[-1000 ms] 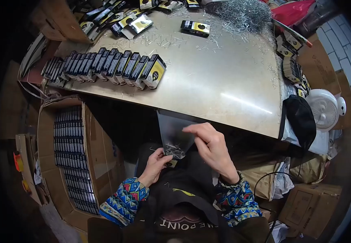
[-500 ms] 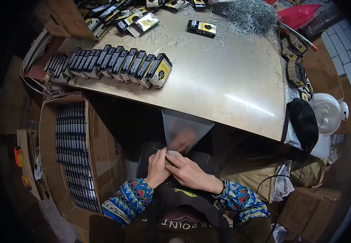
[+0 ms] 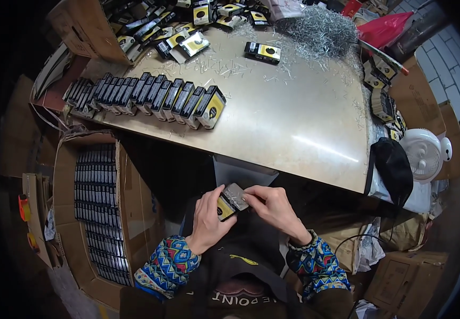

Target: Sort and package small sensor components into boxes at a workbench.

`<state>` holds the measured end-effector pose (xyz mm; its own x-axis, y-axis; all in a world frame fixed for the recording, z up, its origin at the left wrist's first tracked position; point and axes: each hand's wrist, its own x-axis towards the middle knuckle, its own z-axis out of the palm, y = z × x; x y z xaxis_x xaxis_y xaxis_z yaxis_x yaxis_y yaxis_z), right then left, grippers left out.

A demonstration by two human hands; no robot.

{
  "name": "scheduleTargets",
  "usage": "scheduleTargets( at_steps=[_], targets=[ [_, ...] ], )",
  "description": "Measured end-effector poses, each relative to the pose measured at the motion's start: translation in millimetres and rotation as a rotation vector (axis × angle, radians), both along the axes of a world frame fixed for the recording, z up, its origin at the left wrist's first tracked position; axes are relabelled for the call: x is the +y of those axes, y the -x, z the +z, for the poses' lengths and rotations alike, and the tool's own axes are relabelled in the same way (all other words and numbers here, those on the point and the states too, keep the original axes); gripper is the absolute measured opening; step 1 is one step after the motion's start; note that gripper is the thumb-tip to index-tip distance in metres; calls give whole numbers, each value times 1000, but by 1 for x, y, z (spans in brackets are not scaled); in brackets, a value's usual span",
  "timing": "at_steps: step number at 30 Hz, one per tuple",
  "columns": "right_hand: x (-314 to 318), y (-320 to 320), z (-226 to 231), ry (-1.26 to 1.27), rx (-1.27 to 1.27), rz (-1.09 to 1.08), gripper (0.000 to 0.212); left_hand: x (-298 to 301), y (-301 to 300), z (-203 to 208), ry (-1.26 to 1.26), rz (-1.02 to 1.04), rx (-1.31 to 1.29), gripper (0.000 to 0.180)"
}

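My left hand is wrapped round a small black-and-yellow cardboard box in front of my chest. The far end of the box stands open, with its grey flap folded out. Thin silvery wire pieces seem to show at the opening, though they are too small to make out well. The thumb and fingers of my right hand pinch the flap's right edge. Beyond the hands, a row of similar filled-looking boxes stands along the near left part of the table.
A large carton packed with rows of boxes stands at my left. Loose boxes and a heap of thin metal wire pieces lie at the table's back. A white fan and black bag are at the right.
The hands have moved apart, my right one going rightward. The box, mostly covered by my fingers before, now shows with its grey flap out. The whole view has shifted slightly.
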<state>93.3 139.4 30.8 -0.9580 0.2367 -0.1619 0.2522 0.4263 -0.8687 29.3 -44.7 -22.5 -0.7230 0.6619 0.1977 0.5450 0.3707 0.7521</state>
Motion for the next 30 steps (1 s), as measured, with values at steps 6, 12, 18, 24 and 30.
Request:
scheduleTargets(
  at_steps=[6,12,18,24,30],
  targets=[
    [-5,1,3,-333,493,33,27,14,3,16,-134,74,-48,68],
    [-9,7,-5,-126,469,-199,8,15,4,18,-164,18,45,69],
    [-3,4,8,-148,387,56,13,14,7,16,-151,66,-69,76],
    [14,0,10,-65,467,123,48,20,10,20,-295,0,-365,76],
    [-18,1,-3,162,315,-255,31,22,8,18,-222,-128,-59,76]
  ],
)
